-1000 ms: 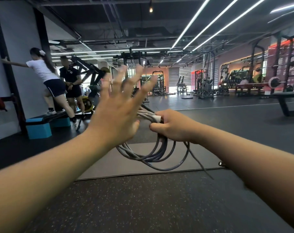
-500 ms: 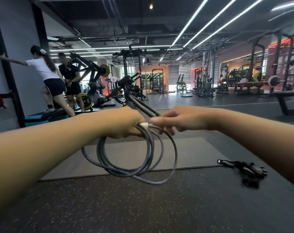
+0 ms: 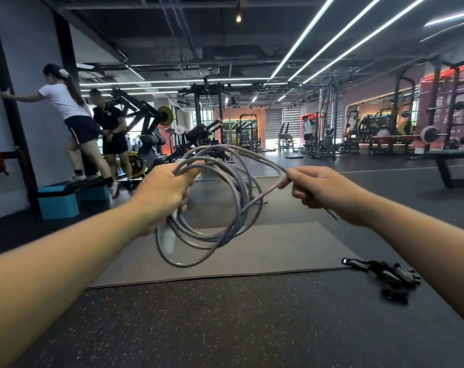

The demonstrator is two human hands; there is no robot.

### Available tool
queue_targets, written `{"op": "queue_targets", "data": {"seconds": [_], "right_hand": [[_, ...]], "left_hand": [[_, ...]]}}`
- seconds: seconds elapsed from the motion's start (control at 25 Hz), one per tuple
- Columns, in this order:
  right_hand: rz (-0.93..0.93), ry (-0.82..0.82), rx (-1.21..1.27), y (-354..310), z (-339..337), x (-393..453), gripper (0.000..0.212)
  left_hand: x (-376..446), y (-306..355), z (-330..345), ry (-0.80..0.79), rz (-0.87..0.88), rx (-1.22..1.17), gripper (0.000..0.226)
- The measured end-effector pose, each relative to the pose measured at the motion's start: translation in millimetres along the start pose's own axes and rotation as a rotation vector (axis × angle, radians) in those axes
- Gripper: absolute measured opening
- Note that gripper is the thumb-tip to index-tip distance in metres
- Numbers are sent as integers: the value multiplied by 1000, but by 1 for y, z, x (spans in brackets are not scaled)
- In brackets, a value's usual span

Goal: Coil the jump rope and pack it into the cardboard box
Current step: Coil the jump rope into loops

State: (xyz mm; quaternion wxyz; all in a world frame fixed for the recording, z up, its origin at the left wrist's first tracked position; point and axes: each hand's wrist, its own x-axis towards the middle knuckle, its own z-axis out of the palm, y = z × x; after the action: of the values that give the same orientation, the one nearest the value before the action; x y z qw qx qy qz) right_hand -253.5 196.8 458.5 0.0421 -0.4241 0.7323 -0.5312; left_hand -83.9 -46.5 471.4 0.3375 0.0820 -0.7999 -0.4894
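- We hold the jump rope [image 3: 225, 208] up in front of us w/ both hands, above the grey mat [image 3: 292, 251] on the gym floor.
- Our left hand [image 3: 164, 197] is closed in a full fist round the bundled loops; a pale handle [image 3: 169, 239] hangs out below the fist, tilted down.
- Several grey loops hang from that fist, approx. circular, the lowest arc dangling over the mat w/o touching it as far as we can tell.
- Our right hand [image 3: 318, 187] is curled nearly closed, pinching a single strand betw. thumb and fingers; the strand runs up and left from the pinch to the top of the coil.
- A short length of rope trails out past the right hand's far side, slanting down-right; its end is too blurred to make out.
- Hands are apart, coil betw. them, nearer the left.
- A black strap item [image 3: 385, 274] lies on the speckled floor [image 3: 225, 328] just beside the mat's right front corner, partly behind our right forearm.
- Cardboard box: can't see it in this view.
- Bkgd: two people at left by a blue step platform [image 3: 58, 203]; weight racks and machines further back.
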Motion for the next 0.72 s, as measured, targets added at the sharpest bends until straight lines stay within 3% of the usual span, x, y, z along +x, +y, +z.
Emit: {"op": "queue_targets", "data": {"seconds": [0.16,0.32,0.36,0.44,0.52,0.6,0.72], "right_hand": [[64,-73,347,-5,44,1,86],[-12,-34,243,-11,81,2,115],[-12,-52,256,-13,87,2,112],[-10,-55,236,-19,98,0,81],[-14,86,214,-23,111,3,49],[9,226,286,-24,122,8,34],[91,271,544,-29,135,16,19]], "left_hand": [[0,3,37,328,-76,-191,35],[13,-1,49,655,-213,-304,39],[15,-3,49,706,-241,-304,38],[15,-4,50,773,-278,-320,34],[8,-3,51,795,-315,-405,34],[-2,-4,56,776,-386,-517,35],[-11,-16,63,788,-363,-569,28]]}}
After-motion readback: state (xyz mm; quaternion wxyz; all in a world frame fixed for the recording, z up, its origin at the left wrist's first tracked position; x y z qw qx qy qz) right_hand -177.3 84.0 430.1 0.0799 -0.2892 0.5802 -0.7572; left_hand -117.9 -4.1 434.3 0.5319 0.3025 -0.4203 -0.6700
